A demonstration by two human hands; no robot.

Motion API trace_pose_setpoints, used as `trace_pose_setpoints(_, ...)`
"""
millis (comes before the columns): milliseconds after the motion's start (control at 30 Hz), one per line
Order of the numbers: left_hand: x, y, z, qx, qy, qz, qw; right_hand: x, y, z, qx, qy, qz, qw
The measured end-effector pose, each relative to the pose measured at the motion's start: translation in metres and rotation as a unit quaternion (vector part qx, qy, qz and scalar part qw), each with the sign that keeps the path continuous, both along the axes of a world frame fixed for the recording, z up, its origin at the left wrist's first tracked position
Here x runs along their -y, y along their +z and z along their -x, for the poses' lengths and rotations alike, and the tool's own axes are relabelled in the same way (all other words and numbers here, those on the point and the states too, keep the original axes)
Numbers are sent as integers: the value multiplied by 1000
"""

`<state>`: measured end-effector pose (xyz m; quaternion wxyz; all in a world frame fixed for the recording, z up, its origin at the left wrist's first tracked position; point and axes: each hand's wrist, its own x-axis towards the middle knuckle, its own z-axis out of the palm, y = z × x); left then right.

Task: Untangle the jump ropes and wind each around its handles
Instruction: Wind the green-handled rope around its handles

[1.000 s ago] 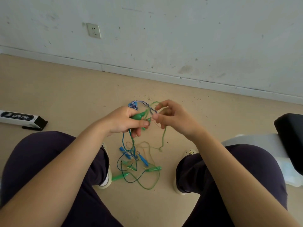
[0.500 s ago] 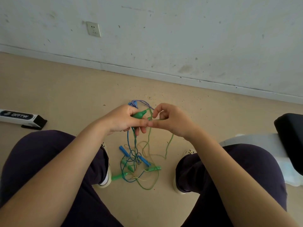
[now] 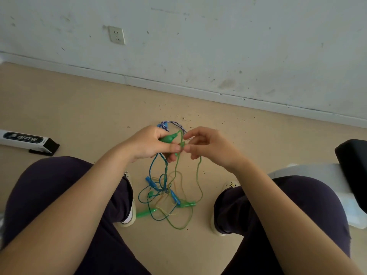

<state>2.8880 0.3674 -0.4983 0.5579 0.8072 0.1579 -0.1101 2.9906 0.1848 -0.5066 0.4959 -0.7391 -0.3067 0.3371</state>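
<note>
Head view: the left hand (image 3: 148, 143) grips a smooth, tapered green plastic handle (image 3: 168, 138), fingers curled round it and thumb lying along its lower side. The right hand (image 3: 211, 148) pinches a thin green cord (image 3: 179, 155) just beside the left thumb tip, its other fingers loosely curled. A blue-and-white braided rope (image 3: 174, 124) arcs behind both hands. From the hands, glossy cords hang to a tangle (image 3: 166, 193) on the beige floor (image 3: 79, 116) between the two knees; green, blue and pale yellow strands cross there. In the tangle lie two blue handles (image 3: 149, 180) and three green ones (image 3: 145, 213), as far as can be counted. One green loop (image 3: 198, 185) swings free to the right. Two shoes flank the pile, the left shoe (image 3: 130, 213) just beside it. A white box (image 3: 23, 138) lies well apart at the left edge; open floor runs to the scuffed wall (image 3: 218, 46).
</note>
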Motion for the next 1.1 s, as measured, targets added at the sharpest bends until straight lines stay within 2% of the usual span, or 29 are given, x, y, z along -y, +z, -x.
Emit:
trace_pose_setpoints(133, 4, -3, -2, 3, -22, 2, 1000, -5, -1, 5, 74, 27, 50, 996)
trace_pose_setpoints(233, 3, -2, -4, -4, -34, 20, 999, -5, 5, 4, 108, -3, 54, 993)
trace_pose_setpoints(367, -6, -5, -2, -41, -58, 7, 997, 3, 13, -3, 130, -129, -7, 983)
trace_pose_setpoints(433, -11, -5, -1, -42, -46, -7, 998, 8, 12, -12, 114, -218, -56, 968)
trace_pose_setpoints(500, -12, -4, -1, -29, -20, -19, 999, 13, 12, -20, 86, -252, -70, 961)
trace_pose_setpoints(600, -9, -2, -2, 14, 26, -12, 999, 14, 12, -19, 42, -169, -61, 983)
trace_pose_setpoints(733, -3, -3, -2, 31, 12, 7, 999, 5, 5, -6, 4, -45, -37, 998)
trace_pose_setpoints(800, 1, -4, -3, 33, -3, 22, 999, -1, -1, 2, 12, -4, -18, 1000)
trace_pose_setpoints(867, 3, -4, -3, 35, -8, 29, 999, -4, -1, 7, 55, 2, -4, 998)
trace_pose_setpoints(1000, -3, -6, -5, 20, -10, 27, 999, 0, 7, -1, 97, -122, -59, 986)
trace_pose_setpoints(1100, -9, -7, -3, -3, -13, -8, 1000, 7, 12, -14, 63, -231, -120, 964)
